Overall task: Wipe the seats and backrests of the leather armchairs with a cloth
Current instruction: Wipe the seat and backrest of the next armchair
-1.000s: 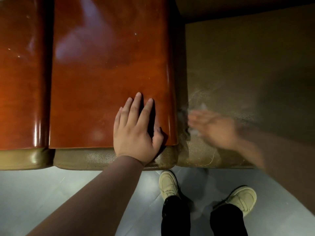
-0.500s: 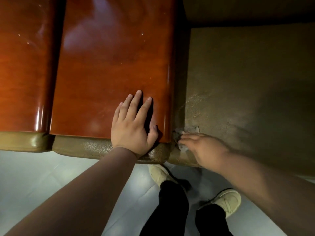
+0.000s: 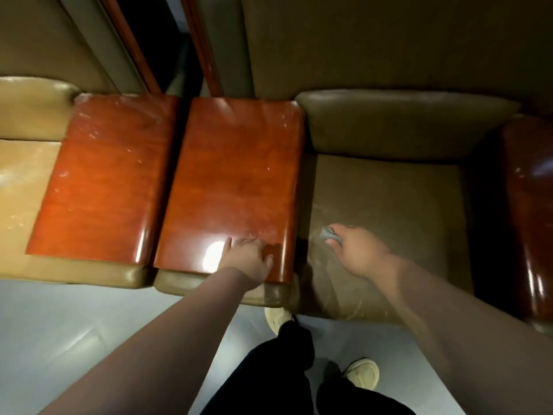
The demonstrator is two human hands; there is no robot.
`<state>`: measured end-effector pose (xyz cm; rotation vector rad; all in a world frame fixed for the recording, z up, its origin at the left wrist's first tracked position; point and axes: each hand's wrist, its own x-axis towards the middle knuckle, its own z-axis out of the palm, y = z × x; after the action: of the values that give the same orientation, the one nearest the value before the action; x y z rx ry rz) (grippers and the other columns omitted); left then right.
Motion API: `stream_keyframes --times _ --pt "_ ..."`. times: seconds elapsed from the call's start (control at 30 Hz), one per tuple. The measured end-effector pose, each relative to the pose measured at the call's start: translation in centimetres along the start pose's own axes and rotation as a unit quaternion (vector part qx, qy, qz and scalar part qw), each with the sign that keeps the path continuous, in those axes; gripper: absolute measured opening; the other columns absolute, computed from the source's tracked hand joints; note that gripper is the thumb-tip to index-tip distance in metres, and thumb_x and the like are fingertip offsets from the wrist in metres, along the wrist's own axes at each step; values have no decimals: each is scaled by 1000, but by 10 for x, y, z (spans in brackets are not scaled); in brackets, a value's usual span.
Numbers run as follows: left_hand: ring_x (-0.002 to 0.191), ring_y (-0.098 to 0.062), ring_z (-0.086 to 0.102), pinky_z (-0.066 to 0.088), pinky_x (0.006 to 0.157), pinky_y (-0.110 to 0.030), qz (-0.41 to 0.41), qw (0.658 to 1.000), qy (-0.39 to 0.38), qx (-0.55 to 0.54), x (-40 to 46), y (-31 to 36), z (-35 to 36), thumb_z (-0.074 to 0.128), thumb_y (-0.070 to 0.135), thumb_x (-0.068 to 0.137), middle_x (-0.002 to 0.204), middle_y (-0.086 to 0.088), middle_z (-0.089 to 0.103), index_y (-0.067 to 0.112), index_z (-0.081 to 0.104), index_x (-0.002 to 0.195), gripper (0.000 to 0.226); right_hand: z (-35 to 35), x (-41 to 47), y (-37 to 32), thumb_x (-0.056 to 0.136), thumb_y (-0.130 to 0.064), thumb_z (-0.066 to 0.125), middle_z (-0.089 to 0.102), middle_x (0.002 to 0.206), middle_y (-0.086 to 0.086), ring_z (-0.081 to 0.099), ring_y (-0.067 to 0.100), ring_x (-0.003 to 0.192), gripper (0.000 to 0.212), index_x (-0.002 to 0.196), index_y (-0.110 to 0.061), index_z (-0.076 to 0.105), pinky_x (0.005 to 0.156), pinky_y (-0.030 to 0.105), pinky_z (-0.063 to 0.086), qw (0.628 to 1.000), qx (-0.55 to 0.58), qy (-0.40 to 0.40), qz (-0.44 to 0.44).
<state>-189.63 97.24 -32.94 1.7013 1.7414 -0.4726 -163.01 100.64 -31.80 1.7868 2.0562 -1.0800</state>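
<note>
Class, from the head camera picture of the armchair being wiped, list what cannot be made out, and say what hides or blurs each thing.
- Cloth: only a grey scrap shows; the right hand covers the rest.
- Left hand on the wooden armrest: fingers smeared by motion blur.
- Right-side armrest: cut by the frame edge.
- Backrest: too dark to judge its cleanliness.

Both arms reach forward and down, bare from what shows. The left hand (image 3: 250, 260) lies flat, palm down, fingers straight and pointing away from the body, thumb out to its right side. The right hand (image 3: 357, 251) stretches further out (it's pretty blurred, so finger detail is hard to read), knuckles up, fingers bunched round a small grey cloth (image 3: 328, 234) that pokes out past its fingertips. The right forearm angles in from the lower right, the left from the lower left.
</note>
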Motion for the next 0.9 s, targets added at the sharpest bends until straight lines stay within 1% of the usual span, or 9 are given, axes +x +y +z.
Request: stream_keyframes --times 0.07,0.13,0.2,0.3,0.37,0.43,0.53,0.7,0.9 --pt "133 -27 57 35 122 -46 -18 1000 7 -23 -10 -4 -33 46 49 105 141 -1 65 29 51 149 49 -19 -9 -21 109 -43 40 56 147 10 56 28 129 53 158 -21 38 104 37 46 1000 1 -3 7" --pt "128 -30 60 49 107 -39 -20 999 16 -31 -15 -13 -65 46 52 105 143 -6 65 26 49 152 54 -42 -13 -44 109 -41 43 58 143 8 57 27 127 49 153 -21 44 102 35 46 1000 -16 8 -6" --pt "131 -31 59 50 105 -38 -22 998 29 -42 -19 -21 -97 46 52 105 147 -8 61 25 46 156 57 -71 -14 -63 107 -38 47 63 130 5 61 25 114 36 140 -24 54 90 33 47 999 -28 23 -23" --pt "131 -30 59 49 108 -40 -23 998 62 -13 -22 -27 -140 46 51 106 148 -6 61 25 48 154 55 -115 -8 -82 105 -36 51 65 121 4 61 24 105 27 129 -25 58 86 35 50 997 -35 60 -31" --pt "136 -30 55 40 117 -44 -14 995 94 36 -20 -27 -169 43 51 107 149 -6 60 24 49 152 53 -141 -2 -92 105 -36 52 64 121 5 61 26 107 29 130 -25 58 88 36 50 995 -26 95 -26" --pt "141 -30 51 36 121 -45 -11 993 117 31 -15 -27 -198 43 52 107 152 -6 57 23 47 153 55 -164 6 -103 105 -39 51 64 120 4 61 26 109 28 129 -28 58 89 37 50 993 -21 115 -30" --pt "142 -30 50 44 116 -44 7 987 156 -29 -7 -20 -240 47 52 107 156 -6 53 22 43 158 60 -200 21 -118 106 -40 47 63 119 0 61 23 107 26 128 -30 58 90 38 51 991 -33 124 -45" --pt "135 -28 56 54 106 -43 45 972 216 -86 12 5 -320 53 49 105 155 -4 53 27 43 158 58 -271 63 -137 106 -40 46 65 118 0 60 20 102 30 132 -28 57 84 36 50 974 -41 209 -71" --pt "130 -26 59 52 107 -46 52 945 297 -126 60 41 -417 57 44 105 141 -6 63 22 53 149 50 -361 132 -144 107 -36 46 61 122 -3 59 20 106 30 135 -30 56 87 37 50 936 -7 321 -142"
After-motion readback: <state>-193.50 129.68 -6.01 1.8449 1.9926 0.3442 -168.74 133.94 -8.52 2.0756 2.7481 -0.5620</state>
